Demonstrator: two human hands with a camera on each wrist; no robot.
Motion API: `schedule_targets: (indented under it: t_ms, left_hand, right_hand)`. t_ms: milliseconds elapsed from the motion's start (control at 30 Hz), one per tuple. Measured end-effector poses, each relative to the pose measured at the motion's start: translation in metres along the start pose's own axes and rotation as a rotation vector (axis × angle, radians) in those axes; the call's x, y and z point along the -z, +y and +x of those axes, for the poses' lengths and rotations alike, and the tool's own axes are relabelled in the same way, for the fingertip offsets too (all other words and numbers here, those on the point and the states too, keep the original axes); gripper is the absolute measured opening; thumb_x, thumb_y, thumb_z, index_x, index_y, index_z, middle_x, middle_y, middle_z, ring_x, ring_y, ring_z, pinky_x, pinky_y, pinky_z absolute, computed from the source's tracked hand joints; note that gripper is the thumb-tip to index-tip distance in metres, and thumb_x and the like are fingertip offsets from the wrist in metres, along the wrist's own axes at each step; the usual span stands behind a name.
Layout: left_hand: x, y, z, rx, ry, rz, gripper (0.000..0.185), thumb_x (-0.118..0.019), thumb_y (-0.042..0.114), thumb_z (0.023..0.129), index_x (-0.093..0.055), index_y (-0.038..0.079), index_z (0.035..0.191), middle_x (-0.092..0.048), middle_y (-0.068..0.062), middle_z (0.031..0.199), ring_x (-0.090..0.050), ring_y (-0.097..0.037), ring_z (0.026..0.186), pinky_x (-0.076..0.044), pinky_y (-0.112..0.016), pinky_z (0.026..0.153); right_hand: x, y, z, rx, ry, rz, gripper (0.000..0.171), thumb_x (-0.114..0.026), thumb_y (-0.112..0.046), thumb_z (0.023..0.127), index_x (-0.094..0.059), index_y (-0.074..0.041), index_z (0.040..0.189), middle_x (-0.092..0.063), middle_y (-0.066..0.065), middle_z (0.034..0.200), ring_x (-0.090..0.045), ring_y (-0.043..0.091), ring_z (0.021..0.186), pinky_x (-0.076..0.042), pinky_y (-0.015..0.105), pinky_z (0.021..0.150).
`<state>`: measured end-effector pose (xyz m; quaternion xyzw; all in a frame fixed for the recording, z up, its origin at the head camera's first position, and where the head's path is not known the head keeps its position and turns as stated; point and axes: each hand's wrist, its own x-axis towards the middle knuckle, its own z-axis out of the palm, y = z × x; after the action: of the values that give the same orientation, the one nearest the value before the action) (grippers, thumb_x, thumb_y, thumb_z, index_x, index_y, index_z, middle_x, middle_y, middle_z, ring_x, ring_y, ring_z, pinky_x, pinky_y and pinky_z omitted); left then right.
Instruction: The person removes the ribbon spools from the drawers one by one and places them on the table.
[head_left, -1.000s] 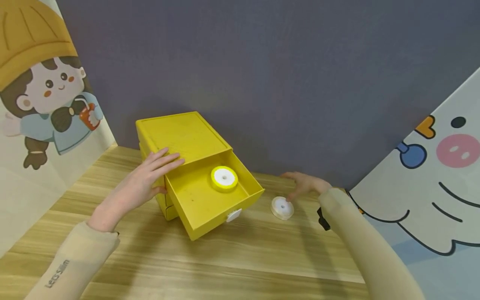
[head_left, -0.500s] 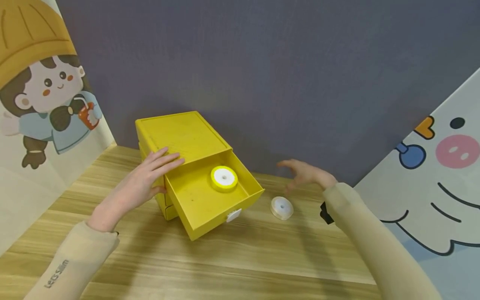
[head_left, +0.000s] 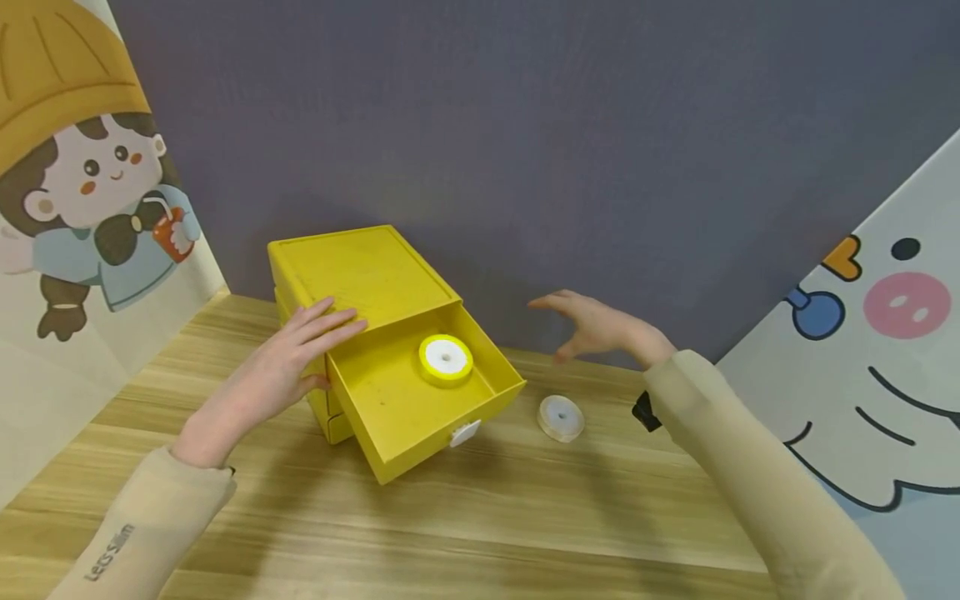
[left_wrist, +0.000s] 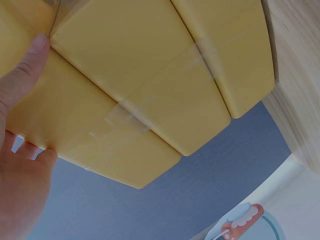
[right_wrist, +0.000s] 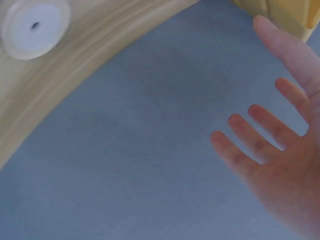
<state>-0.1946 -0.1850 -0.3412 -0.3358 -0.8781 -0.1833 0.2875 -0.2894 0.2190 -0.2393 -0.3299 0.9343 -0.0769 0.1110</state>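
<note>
Up on the wood-grain tabletop point(head_left: 525, 517) stands a small yellow plastic drawer cabinet point(head_left: 360, 267) with its top drawer point(head_left: 420, 400) pulled out toward the person. Inside that open drawer lies a flat roll of yellow ribbon with a white hub point(head_left: 446, 359), resting near the back right part of the drawer floor. A small white pull tab point(head_left: 465, 433) sits on the drawer's front face.

The left hand point(head_left: 288, 362) rests on the cabinet's front left corner, fingers straight and laid flat along the top edge, thumb against the side just beside the drawer; the left wrist view shows the thumb point(left_wrist: 22, 75) pressed to the yellow side panel point(left_wrist: 150, 75), so the hand braces rather than grips.

The right hand point(head_left: 600, 329) hovers in the air to the right of the drawer, in front of the grey-blue wall point(head_left: 562, 125), fingers spread apart and relaxed, holding nothing. The right wrist view confirms the splayed fingers point(right_wrist: 260, 145) with nothing between them.

Below that hand, a second flat roll, translucent whitish with a white hub point(head_left: 561, 417), lies on the tabletop just right of the drawer's front corner, apart from both hands. Cartoon-printed panels point(head_left: 82, 192) flank the scene on either side.
</note>
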Motion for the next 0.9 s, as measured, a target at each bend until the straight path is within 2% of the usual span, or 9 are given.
schedule_targets:
  t_ms: [367,633,900]
  left_hand:
    - [0.001,0.000,0.000,0.000,-0.003,-0.004,0.102,-0.086,-0.010,0.053,-0.045,0.016,0.143,-0.047,-0.011,0.145,-0.034,-0.036,0.141,-0.026,-0.053,0.119]
    - [0.002,0.002,0.000,0.001,-0.007,0.002,0.102,-0.086,-0.010,0.052,-0.046,0.015,0.142,-0.048,-0.012,0.144,-0.035,-0.037,0.140,-0.026,-0.053,0.119]
    - [0.003,0.002,0.000,0.008,-0.011,0.005,0.102,-0.086,-0.010,0.052,-0.046,0.015,0.142,-0.048,-0.012,0.144,-0.034,-0.036,0.140,-0.024,-0.051,0.121]
  right_hand:
    - [0.012,-0.047,0.009,0.054,-0.029,0.003,0.082,-0.078,-0.010,0.077,-0.037,-0.014,0.148,-0.030,0.017,0.154,-0.030,0.038,0.142,-0.038,0.057,0.111]
    - [0.021,-0.071,0.019,0.121,-0.037,-0.021,0.082,-0.080,-0.011,0.076,-0.038,-0.015,0.147,-0.033,0.014,0.153,-0.031,0.034,0.142,-0.039,0.054,0.113]
    - [0.025,-0.095,0.031,0.156,-0.078,-0.080,0.080,-0.080,-0.013,0.076,-0.040,-0.013,0.146,-0.039,0.010,0.151,-0.035,0.031,0.141,-0.034,0.051,0.117]
